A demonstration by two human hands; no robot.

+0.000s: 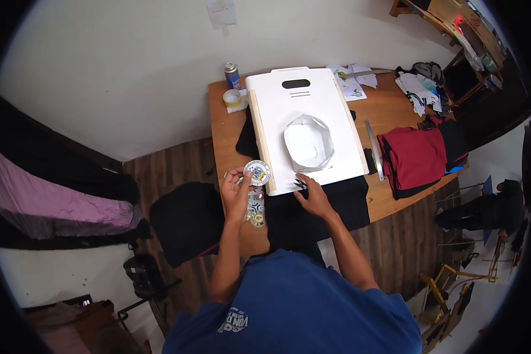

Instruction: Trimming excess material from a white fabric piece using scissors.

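Nearest the person, a black cloth is spreading out in front of the white board. A little beyond, the left hand is pinching a round printed badge, its grip closed between thumb and fingers, while more badges are lying on the worktop just below. The right hand is holding a small dark tool in a curled grip; whether its tips are parting, I cannot tell. The badge, being round, is showing no long axis; it is resting in the left hand, the nearer one, left of the tool and slightly farther out, near but not touching. Farther on, a faceted paper container is standing on the board, and past that, a spray can is standing by a tape roll.
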